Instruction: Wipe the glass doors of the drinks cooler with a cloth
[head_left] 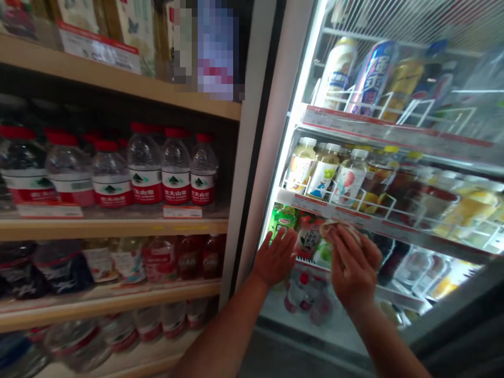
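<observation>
My left hand (275, 256) reaches into the lit fridge with its fingers stretched out and nothing in it. Just behind its fingertips is a green-labelled bottle (282, 218); whether they touch is unclear. To the right, my right hand (354, 265) is closed around a crumpled pale cloth (329, 227), just below the price strip (342, 212) of the middle shelf. Between the hands stand a red-and-dark-labelled drink (309, 236) and a green-and-white one (324, 252), partly hidden by my right hand.
Juice bottles (350, 178) line the fridge's middle shelf behind a white wire rail. Tall cans and bottles (374, 76) stand above, red-capped bottles (303, 294) below. A pale fridge frame (271, 157) separates these from wooden shelves (118, 228) of red-capped water bottles (145, 168).
</observation>
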`<state>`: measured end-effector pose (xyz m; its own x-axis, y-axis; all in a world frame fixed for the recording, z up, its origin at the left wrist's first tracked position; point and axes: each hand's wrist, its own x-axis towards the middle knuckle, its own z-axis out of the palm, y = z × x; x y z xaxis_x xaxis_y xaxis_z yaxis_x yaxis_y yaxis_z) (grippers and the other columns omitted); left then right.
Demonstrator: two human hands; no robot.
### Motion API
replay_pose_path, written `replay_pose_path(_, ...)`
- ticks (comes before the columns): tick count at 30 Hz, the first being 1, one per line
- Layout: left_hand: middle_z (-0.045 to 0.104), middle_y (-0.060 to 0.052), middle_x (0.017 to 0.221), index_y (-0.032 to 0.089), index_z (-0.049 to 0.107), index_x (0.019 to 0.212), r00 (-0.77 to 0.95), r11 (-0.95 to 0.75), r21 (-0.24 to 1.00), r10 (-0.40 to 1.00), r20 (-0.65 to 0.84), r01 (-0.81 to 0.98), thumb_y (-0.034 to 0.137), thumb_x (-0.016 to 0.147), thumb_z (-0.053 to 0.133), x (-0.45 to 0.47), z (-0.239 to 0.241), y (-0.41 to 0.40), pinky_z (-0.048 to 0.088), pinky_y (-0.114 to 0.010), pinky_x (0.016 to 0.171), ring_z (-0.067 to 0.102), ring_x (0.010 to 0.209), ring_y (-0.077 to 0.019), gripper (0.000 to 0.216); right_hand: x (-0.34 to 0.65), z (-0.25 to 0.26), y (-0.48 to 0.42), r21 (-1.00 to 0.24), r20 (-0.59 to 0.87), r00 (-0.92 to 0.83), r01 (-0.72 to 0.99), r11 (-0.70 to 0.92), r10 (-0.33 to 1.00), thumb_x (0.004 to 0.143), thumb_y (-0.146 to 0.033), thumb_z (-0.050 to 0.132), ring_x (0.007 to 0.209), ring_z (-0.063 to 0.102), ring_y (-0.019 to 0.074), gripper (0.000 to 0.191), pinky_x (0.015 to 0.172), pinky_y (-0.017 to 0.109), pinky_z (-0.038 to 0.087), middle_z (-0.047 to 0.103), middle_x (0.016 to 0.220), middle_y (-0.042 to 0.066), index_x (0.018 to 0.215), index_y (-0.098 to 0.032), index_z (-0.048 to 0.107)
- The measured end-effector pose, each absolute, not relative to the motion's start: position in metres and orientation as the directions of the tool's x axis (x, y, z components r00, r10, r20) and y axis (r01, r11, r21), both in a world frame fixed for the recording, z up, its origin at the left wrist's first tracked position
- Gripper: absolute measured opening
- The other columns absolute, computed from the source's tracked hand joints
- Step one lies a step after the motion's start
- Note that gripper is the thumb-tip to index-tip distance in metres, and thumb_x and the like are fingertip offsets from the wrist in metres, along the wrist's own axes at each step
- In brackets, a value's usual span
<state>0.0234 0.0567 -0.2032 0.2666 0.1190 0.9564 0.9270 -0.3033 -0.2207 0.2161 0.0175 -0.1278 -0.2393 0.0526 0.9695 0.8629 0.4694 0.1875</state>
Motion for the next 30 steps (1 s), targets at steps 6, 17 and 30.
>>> replay_pose_path(6,0.047,-0.009,0.150,0.013,0.050,0.142,0.249,-0.331,-0.198,0.117,0.962,0.922,0.035,0.098,0.047,0.023,-0.203,0.057,0.017,-0.043,0.127,0.020,0.151,-0.0231,0.050,0.203,-0.130,0.017,0.217,0.940,-0.322,0.819,0.531,0.112,0.091,-0.009,0.058,0.126,0.057,0.0252,0.052,0.110,0.044,0.041,0.067,0.131,0.003,0.139,-0.027,0.056)
replay_pose_path(17,0.046,-0.012,0.151,0.012,0.021,0.156,0.242,-0.335,-0.185,0.136,0.961,0.924,0.034,0.099,0.043,0.022,-0.202,0.058,0.016,-0.044,0.126,0.019,0.152,-0.0222,0.065,0.254,-0.126,0.018,0.238,0.955,-0.294,0.841,0.485,0.041,0.087,-0.004,0.063,0.124,0.059,0.0257,0.060,0.107,0.045,0.045,0.067,0.131,0.006,0.142,-0.024,0.053)
replay_pose_path(30,0.041,-0.013,0.154,0.012,0.017,0.157,0.238,-0.316,-0.182,0.150,0.960,0.931,0.032,0.099,0.043,0.023,-0.199,0.056,0.017,-0.044,0.125,0.016,0.153,-0.0237,0.067,0.360,-0.135,0.019,0.252,0.964,-0.266,0.901,0.353,-0.009,0.082,-0.007,0.072,0.117,0.065,0.0271,0.057,0.102,0.045,0.053,0.070,0.125,0.007,0.135,-0.025,0.060)
